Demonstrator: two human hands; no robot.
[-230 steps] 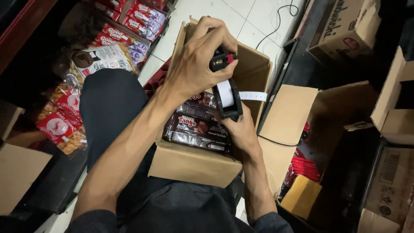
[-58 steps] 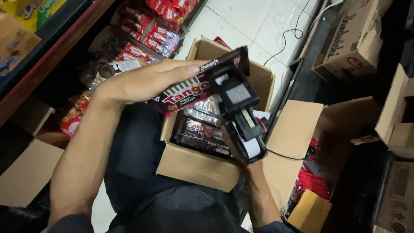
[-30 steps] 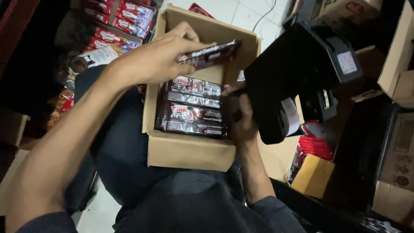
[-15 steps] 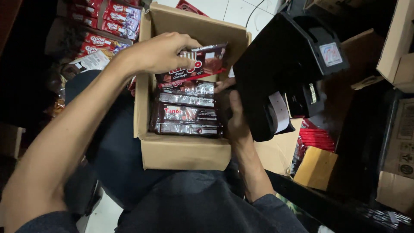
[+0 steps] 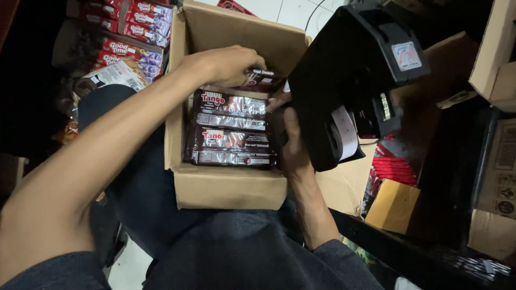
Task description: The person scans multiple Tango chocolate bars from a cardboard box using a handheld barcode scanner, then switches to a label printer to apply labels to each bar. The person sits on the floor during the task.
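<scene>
Cardboard box (image 5: 231, 188) resting on the lap at centre frame, flaps open, brown. Packed inside with dark brown wafer packs (image 5: 231, 134), stacked flat in rows, foil edges catching the light. Black label gun (image 5: 349, 86) looming at upper right, close to the lens, paper roll showing white at its lower edge, a small sticker on its top face. Gripped from below by the right hand (image 5: 293, 145), closed around the handle, thumb against the box's right wall. Left hand (image 5: 228, 64) reaching across from the lower left, fingers curled down onto one wafer pack (image 5: 263, 80) at the far end of the box, pressing or seating it there; clamped on it or merely resting on top, hard to tell. More red and purple snack packs (image 5: 129, 32) piled at upper left on the floor, further cartons (image 5: 494, 53) along the right edge, a small yellow-brown box (image 5: 392, 207) at lower right. Likely trouble from here: box perched on the knees with no worktop beneath, so a shift of the legs could tip it and spill the rows; heavy gun held one-handed beside the box, so a slackened grip could drop it onto the packs and crush wafers. Against half a second earlier: single pack then lifted clear above the stack and tilted, now down at the back row; gun much where it was.
</scene>
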